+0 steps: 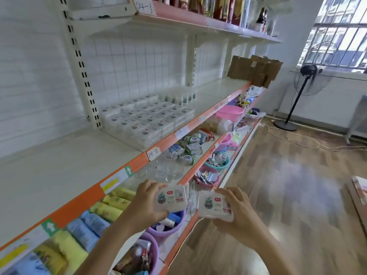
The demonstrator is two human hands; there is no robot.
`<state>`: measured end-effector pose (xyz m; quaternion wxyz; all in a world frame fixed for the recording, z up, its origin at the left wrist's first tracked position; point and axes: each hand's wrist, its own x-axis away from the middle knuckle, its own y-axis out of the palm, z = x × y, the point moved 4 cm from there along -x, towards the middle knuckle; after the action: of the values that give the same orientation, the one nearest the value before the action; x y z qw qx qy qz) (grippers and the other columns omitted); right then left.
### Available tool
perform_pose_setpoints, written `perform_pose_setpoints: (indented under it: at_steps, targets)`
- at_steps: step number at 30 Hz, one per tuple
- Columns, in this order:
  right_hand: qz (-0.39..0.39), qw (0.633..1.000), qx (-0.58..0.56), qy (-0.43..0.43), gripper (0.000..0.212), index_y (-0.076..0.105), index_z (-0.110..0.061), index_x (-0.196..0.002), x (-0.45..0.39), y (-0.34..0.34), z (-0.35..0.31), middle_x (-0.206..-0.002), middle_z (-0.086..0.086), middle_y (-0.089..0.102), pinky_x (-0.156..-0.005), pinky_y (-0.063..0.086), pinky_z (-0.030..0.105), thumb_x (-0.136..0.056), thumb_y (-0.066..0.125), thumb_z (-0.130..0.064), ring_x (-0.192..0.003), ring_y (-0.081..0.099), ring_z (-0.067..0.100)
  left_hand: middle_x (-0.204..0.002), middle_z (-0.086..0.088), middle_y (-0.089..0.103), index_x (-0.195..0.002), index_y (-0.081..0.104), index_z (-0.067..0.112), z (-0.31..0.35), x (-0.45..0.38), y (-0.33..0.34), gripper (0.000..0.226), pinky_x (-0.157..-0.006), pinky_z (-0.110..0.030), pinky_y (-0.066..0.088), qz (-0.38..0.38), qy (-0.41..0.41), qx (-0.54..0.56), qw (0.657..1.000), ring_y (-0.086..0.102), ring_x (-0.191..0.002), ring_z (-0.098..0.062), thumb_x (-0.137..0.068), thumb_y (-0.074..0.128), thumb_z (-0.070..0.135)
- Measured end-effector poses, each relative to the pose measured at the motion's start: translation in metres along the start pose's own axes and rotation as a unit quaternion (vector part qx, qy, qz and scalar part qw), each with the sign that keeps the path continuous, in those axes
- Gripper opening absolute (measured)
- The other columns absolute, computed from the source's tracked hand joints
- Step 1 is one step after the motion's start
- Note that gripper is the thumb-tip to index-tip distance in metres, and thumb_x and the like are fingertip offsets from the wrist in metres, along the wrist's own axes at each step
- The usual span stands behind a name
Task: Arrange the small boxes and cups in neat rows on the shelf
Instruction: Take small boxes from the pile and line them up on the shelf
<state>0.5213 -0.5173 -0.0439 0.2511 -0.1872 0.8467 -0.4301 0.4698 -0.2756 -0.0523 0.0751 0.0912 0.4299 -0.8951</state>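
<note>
My left hand grips a small clear box with a printed label, held in front of the shelves at chest height. My right hand grips a second box of the same kind just to its right. On the white shelf with the orange front edge, several identical small boxes lie in neat rows beside the upright post. Behind them at the right stands a row of small white cups. Both held boxes hover below and in front of that shelf.
A brown cardboard box sits at the shelf's far end. Lower shelves hold folded towels, clear glasses, packets and pink, purple and teal basins. A standing fan and a cable lie on the wooden floor at right.
</note>
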Motion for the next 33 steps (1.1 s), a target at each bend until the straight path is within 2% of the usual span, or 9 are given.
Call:
perform_pose_setpoints:
  at_steps: [2, 8, 13, 18, 20, 23, 25, 29, 33]
  targets:
    - [-0.007, 1.0, -0.001, 0.011, 0.073, 0.038, -0.034, -0.131, -0.011, -0.001, 0.017, -0.11, -0.036, 0.023, -0.084, 0.029, 0.009, -0.064, 0.065, -0.041, -0.113, 0.027, 0.001, -0.115, 0.009, 0.034, -0.127, 0.04, 0.024, 0.003, -0.023, 0.008, 0.064, -0.081, 0.0, 0.031, -0.008, 0.007, 0.0, 1.0, 0.03, -0.109, -0.002, -0.072, 0.073, 0.025]
    - [-0.027, 0.999, 0.025, 0.026, 0.069, 0.035, -0.034, -0.135, -0.084, -0.016, 0.064, -0.123, -0.014, 0.032, -0.093, 0.038, 0.016, -0.076, 0.07, -0.034, -0.12, 0.027, 0.004, -0.116, 0.01, 0.032, -0.129, 0.038, 0.025, 0.002, -0.113, 0.026, 0.066, -0.088, -0.012, 0.038, -0.011, 0.019, 0.002, 1.0, 0.031, -0.111, -0.003, -0.073, 0.073, 0.028]
    - [-0.036, 0.998, 0.045, 0.003, 0.073, 0.034, -0.032, -0.137, -0.183, -0.043, 0.096, -0.127, -0.01, 0.034, -0.098, 0.044, 0.027, -0.075, 0.07, -0.038, -0.119, 0.034, 0.008, -0.119, 0.009, 0.032, -0.13, 0.037, 0.026, 0.006, -0.207, 0.013, 0.068, -0.085, -0.007, 0.033, 0.008, 0.038, 0.0, 0.999, 0.03, -0.113, -0.004, -0.073, 0.073, 0.029]
    - [-0.025, 0.998, 0.025, -0.043, 0.071, 0.037, -0.031, -0.136, -0.276, -0.059, 0.11, -0.124, -0.011, 0.034, -0.095, 0.043, 0.026, -0.074, 0.072, -0.036, -0.108, 0.04, 0.006, -0.117, 0.013, 0.033, -0.128, 0.039, 0.028, -0.008, -0.281, -0.019, 0.071, -0.099, -0.02, 0.032, 0.045, 0.023, 0.008, 0.999, 0.03, -0.114, -0.001, -0.067, 0.074, 0.036]
    - [-0.031, 0.997, 0.025, -0.061, 0.071, 0.037, -0.031, -0.136, -0.309, -0.057, 0.113, -0.125, -0.011, 0.035, -0.093, 0.042, 0.024, -0.075, 0.072, -0.035, -0.106, 0.04, 0.005, -0.117, 0.015, 0.032, -0.129, 0.04, 0.027, -0.016, -0.3, -0.033, 0.077, -0.1, -0.02, 0.029, 0.063, 0.009, -0.005, 0.998, 0.028, -0.115, 0.001, -0.059, 0.065, 0.047]
    - [-0.034, 0.992, 0.033, -0.114, 0.07, 0.04, -0.026, -0.135, -0.362, -0.05, 0.115, -0.129, -0.004, 0.04, -0.091, 0.041, 0.021, -0.074, 0.073, -0.035, -0.11, 0.042, 0.01, -0.118, 0.016, 0.031, -0.13, 0.04, 0.028, -0.036, -0.325, -0.055, 0.087, -0.089, -0.011, 0.023, 0.09, -0.014, -0.04, 0.995, 0.025, -0.111, 0.005, -0.051, 0.053, 0.062]
    - [-0.043, 0.988, 0.034, -0.145, 0.071, 0.04, -0.026, -0.136, -0.399, -0.043, 0.115, -0.127, -0.004, 0.04, -0.089, 0.04, 0.021, -0.074, 0.073, -0.036, -0.112, 0.043, 0.012, -0.118, 0.017, 0.031, -0.131, 0.038, 0.031, -0.054, -0.338, -0.068, 0.086, -0.087, -0.009, 0.021, 0.104, -0.045, -0.059, 0.992, 0.025, -0.112, 0.005, -0.053, 0.055, 0.064]
    - [-0.088, 0.972, 0.012, -0.218, 0.071, 0.04, -0.024, -0.136, -0.476, -0.021, 0.108, -0.128, -0.002, 0.038, -0.095, 0.038, 0.027, -0.074, 0.073, -0.038, -0.116, 0.039, 0.017, -0.12, 0.015, 0.033, -0.133, 0.038, 0.03, -0.091, -0.357, -0.089, 0.074, -0.094, -0.016, 0.023, 0.144, -0.121, -0.077, 0.979, 0.029, -0.116, 0.0, -0.068, 0.071, 0.048]
    - [-0.132, 0.95, -0.008, -0.282, 0.072, 0.04, -0.024, -0.135, -0.547, 0.003, 0.097, -0.126, -0.003, 0.039, -0.095, 0.039, 0.026, -0.074, 0.073, -0.039, -0.114, 0.042, 0.016, -0.119, 0.011, 0.035, -0.133, 0.039, 0.027, -0.117, -0.372, -0.106, 0.07, -0.091, -0.015, 0.023, 0.194, -0.197, -0.107, 0.955, 0.033, -0.115, -0.004, -0.073, 0.073, 0.038]
